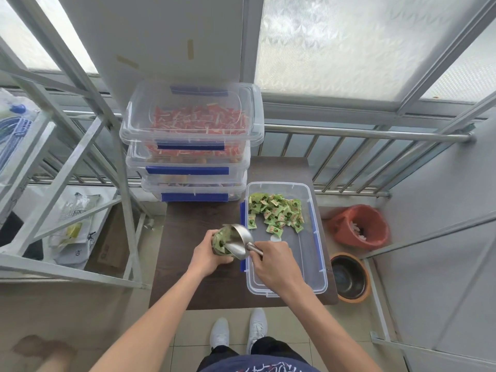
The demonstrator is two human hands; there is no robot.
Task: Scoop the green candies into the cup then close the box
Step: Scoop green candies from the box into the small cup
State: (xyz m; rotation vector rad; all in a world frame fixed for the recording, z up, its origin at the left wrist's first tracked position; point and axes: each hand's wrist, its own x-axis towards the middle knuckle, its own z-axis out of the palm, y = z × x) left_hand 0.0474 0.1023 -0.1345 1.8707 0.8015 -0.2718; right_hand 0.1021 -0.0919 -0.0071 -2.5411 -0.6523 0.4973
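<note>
An open clear plastic box with blue latches lies on the right side of a dark table. Green wrapped candies are heaped in its far half. My left hand grips a clear cup holding green candies, just left of the box. My right hand holds the handle of a metal scoop, whose bowl is tipped against the cup's mouth. I see no lid for the box.
Three stacked clear boxes with blue latches stand at the table's far left; the top one holds red candies. A metal rack stands left. An orange bucket and a dark pot sit on the floor, right.
</note>
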